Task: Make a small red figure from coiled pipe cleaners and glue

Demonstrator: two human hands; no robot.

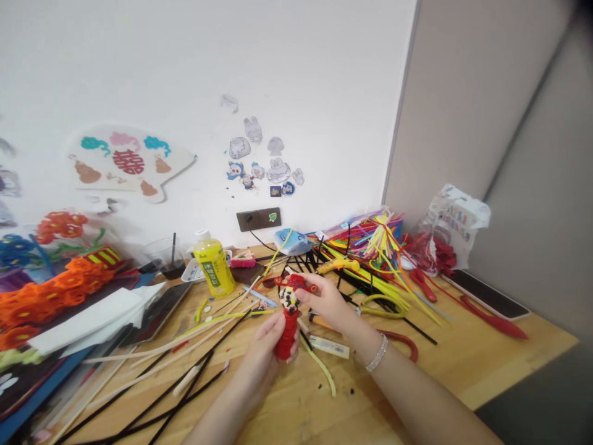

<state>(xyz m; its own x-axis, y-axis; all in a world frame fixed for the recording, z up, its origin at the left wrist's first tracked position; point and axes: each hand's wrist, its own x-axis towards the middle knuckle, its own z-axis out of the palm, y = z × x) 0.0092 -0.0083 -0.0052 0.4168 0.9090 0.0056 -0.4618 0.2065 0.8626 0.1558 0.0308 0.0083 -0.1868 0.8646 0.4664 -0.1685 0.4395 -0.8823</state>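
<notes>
A small pipe-cleaner doll (pixel 288 337) is held upright above the table, with a red fuzzy body, a pale face with black marks and a red hat with side pieces. Around its body, my left hand (pixel 269 340) is closed from the left. My right hand (pixel 324 303) pinches the doll's head and hat from the right; the exact fingertip contact is partly hidden. Just below the hands, a pale yellow pipe cleaner (pixel 324 368) and a small clear labelled packet (pixel 330 347) rest on the wooden table (pixel 352 408).
A yellow drink bottle (pixel 214 264) stands behind the hands. Several long black and cream stems (pixel 180 340) cross the left side. Bundles of coloured pipe cleaners (pixel 380 241), red-handled pliers (pixel 421 284) and a phone (pixel 486 293) lie to the right. Orange fuzzy flowers (pixel 60 290) are far left.
</notes>
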